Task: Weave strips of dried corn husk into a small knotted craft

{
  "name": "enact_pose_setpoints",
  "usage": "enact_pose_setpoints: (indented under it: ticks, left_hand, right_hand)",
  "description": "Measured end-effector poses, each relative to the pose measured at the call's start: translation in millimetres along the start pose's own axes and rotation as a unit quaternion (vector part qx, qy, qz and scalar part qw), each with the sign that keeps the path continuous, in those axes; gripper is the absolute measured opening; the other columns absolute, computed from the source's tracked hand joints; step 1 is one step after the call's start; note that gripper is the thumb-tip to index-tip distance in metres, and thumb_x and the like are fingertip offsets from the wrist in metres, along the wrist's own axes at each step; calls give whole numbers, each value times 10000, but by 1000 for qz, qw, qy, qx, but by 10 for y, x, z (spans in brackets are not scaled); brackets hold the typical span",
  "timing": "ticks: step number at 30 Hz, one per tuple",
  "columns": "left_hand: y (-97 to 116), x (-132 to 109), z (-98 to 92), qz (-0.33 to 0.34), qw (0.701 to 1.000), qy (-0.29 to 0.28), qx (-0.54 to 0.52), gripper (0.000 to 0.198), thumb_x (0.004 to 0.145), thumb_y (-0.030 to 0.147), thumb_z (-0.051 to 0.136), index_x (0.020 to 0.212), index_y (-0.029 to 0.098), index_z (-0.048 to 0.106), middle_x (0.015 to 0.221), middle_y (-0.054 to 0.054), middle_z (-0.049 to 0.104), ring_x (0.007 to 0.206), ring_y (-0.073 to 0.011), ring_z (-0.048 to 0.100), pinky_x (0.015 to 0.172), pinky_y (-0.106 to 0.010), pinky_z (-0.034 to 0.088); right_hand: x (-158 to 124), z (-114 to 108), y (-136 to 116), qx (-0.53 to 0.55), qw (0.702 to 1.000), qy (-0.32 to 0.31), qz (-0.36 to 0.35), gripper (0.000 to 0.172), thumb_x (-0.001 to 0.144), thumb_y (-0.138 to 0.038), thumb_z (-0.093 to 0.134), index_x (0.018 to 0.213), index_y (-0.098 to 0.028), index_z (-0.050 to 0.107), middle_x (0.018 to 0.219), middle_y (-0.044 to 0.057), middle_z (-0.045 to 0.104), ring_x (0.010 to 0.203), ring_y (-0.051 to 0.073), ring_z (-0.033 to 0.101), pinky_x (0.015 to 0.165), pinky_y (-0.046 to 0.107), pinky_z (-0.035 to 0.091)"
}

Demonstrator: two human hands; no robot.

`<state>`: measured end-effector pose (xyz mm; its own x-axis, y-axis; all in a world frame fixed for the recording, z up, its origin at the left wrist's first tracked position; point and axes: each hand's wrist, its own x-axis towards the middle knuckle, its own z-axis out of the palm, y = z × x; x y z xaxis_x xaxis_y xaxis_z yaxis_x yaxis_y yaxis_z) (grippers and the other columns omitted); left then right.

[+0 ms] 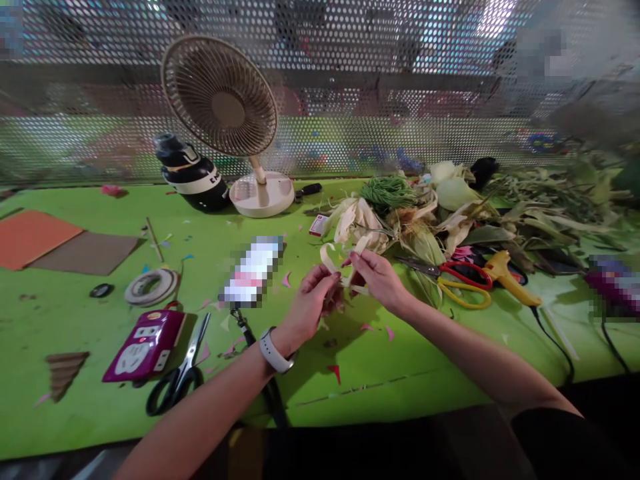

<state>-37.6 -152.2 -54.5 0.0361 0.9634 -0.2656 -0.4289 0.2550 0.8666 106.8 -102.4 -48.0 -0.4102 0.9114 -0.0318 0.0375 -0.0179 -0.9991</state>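
Over the green tabletop my two hands work close together on a pale, curled strip of corn husk [327, 256]. My left hand [316, 295], with a white-banded watch on its wrist, is closed and pinches the strip's lower part. Thumb and fingers of my right hand [379, 275] are also closed on the strip, near its upper right. The husk bends into loops between the fingertips, with a short end sticking out below. Just behind lies a bunch of dried corn husks [361, 223]. Some of my left fingertips are hidden.
Red-and-yellow-handled scissors [465, 281] and a yellow glue gun [511, 279] lie at right. Leftward are a phone [253, 270], black scissors [183, 373], a purple power box [145, 345] and a tape roll [150, 287]. A fan [263, 193] and a bottle [197, 180] stand behind.
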Motion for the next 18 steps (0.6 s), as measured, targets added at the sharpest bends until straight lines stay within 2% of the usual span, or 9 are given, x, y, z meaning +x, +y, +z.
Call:
enact_pose_setpoints:
  ticks: [3, 5, 8, 12, 14, 16, 18]
  left_hand:
    - [-23, -8, 10, 56, 997, 27, 36, 171, 744, 278, 662, 768, 185, 521, 550, 83, 523, 408, -41, 448, 396, -157, 353]
    - [-31, -20, 17, 57, 997, 23, 37, 190, 743, 308, 662, 766, 184, 520, 566, 73, 538, 432, -51, 480, 411, -165, 371]
    - [-15, -35, 30, 3, 1000, 16, -9, 227, 722, 357, 678, 797, 183, 553, 555, 63, 551, 442, -62, 513, 379, -158, 333]
    - [10, -24, 54, -80, 994, 15, -73, 272, 708, 394, 686, 781, 157, 574, 495, 55, 544, 374, -40, 450, 348, -148, 287]
    - [4, -16, 65, -100, 991, 6, -88, 317, 723, 453, 664, 731, 153, 564, 475, 49, 534, 361, -37, 431, 338, -149, 269]
    - [-9, -19, 68, -76, 995, 6, -65, 331, 714, 465, 680, 702, 153, 570, 461, 48, 528, 360, -37, 422, 331, -149, 242]
    - [-12, -34, 64, -17, 1000, 20, -4, 297, 706, 437, 706, 714, 157, 604, 427, 60, 500, 340, -33, 379, 324, -159, 208]
  right_hand:
    - [-14, 12, -4, -57, 998, 7, 36, 352, 874, -543, 452, 851, -198, 522, 572, -45, 505, 435, 99, 485, 411, 209, 353]
    - [-25, 23, -9, -121, 992, 33, 5, 332, 900, -505, 423, 834, -195, 527, 570, -46, 476, 442, 92, 448, 418, 206, 319]
    - [-31, 39, -12, -200, 975, 65, -75, 330, 917, -450, 412, 778, -180, 541, 587, -35, 452, 514, 94, 419, 473, 210, 306]
    - [-24, 51, 3, -191, 972, 60, -122, 338, 914, -442, 419, 766, -172, 559, 641, -20, 476, 556, 94, 428, 511, 211, 329]
    - [-21, 56, 16, -184, 971, 51, -141, 334, 912, -432, 425, 772, -170, 577, 675, -9, 509, 565, 94, 443, 518, 210, 337]
    - [-20, 62, 24, -184, 969, 47, -156, 326, 911, -422, 432, 784, -169, 595, 719, 4, 551, 594, 100, 477, 543, 213, 360]
    - [-20, 67, 20, -178, 969, 50, -162, 320, 906, -421, 442, 793, -173, 608, 752, 16, 581, 639, 114, 513, 578, 222, 388]
